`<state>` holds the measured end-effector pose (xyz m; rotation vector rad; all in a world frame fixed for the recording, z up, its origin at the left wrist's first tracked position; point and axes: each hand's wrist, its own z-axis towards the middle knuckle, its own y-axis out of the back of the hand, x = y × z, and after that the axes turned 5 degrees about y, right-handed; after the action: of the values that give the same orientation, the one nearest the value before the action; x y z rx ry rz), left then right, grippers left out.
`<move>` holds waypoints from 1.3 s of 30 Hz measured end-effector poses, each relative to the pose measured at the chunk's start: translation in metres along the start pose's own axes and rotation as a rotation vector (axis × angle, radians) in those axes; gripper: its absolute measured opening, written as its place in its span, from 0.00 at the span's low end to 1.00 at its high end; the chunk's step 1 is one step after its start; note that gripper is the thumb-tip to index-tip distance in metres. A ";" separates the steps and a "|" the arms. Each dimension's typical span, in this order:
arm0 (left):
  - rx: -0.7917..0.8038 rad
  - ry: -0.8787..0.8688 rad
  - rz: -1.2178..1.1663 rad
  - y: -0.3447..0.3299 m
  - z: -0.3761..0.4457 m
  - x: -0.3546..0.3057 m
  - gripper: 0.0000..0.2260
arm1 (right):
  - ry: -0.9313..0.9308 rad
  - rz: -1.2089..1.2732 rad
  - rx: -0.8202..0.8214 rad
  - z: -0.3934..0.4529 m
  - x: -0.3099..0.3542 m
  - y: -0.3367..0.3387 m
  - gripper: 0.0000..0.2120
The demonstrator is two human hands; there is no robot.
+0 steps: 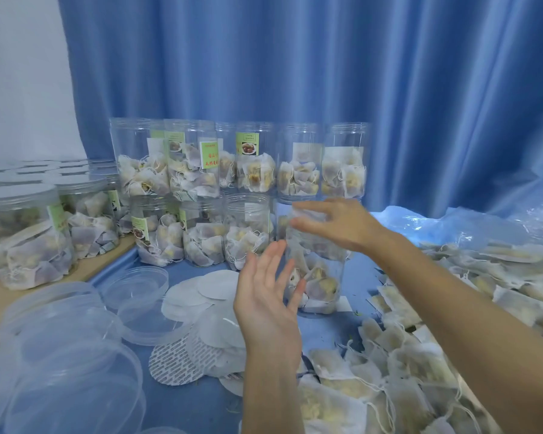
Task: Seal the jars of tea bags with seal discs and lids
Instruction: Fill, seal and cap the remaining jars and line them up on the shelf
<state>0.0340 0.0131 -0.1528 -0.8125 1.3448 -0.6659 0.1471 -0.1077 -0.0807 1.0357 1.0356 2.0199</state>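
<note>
A pleated blue curtain (295, 73) fills the back from 10 to 3 o'clock. A white wall (22, 73) shows at 10 o'clock (evenly lit). The surface (182, 402) below is blue.

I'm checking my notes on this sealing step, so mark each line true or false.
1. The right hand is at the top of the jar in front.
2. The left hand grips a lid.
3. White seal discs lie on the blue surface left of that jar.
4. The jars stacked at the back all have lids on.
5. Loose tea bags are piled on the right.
1. True: the right hand is at the mouth of the front jar.
2. False: the left hand is open and holds nothing.
3. True: the seal discs lie there.
4. False: the top back jars are open.
5. True: tea bags.
</note>
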 end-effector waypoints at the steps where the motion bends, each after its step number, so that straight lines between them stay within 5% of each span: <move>1: -0.010 0.004 0.011 0.000 0.001 0.001 0.19 | 0.000 0.002 0.038 0.003 -0.001 -0.005 0.23; 7: -0.064 0.045 -0.028 0.005 0.004 0.004 0.19 | 0.004 -0.031 0.056 0.005 -0.004 -0.006 0.26; 16: -0.231 0.022 0.032 0.006 0.008 0.007 0.17 | 0.056 -0.159 -0.203 -0.052 0.009 -0.015 0.32; 19: -0.295 -0.005 0.027 0.002 0.011 0.008 0.16 | 0.142 -0.059 -0.413 -0.085 0.015 -0.027 0.30; 28: -0.286 -0.047 0.316 0.000 0.013 0.024 0.14 | 0.105 0.376 -0.657 -0.106 0.024 0.019 0.37; 32: -0.011 -0.053 0.031 -0.002 0.009 0.016 0.25 | 0.070 0.649 -0.483 -0.111 0.025 0.026 0.30; 36: -0.081 -0.161 -0.055 0.006 0.009 0.007 0.26 | 0.066 0.773 -0.163 -0.111 0.019 0.021 0.26; 39: -0.159 -0.215 -0.030 0.012 0.011 0.004 0.14 | 0.007 0.737 -0.081 -0.112 0.005 0.026 0.28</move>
<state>0.0454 0.0185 -0.1647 -1.0045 1.2022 -0.4838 0.0445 -0.1565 -0.0990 1.5180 0.6015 2.6045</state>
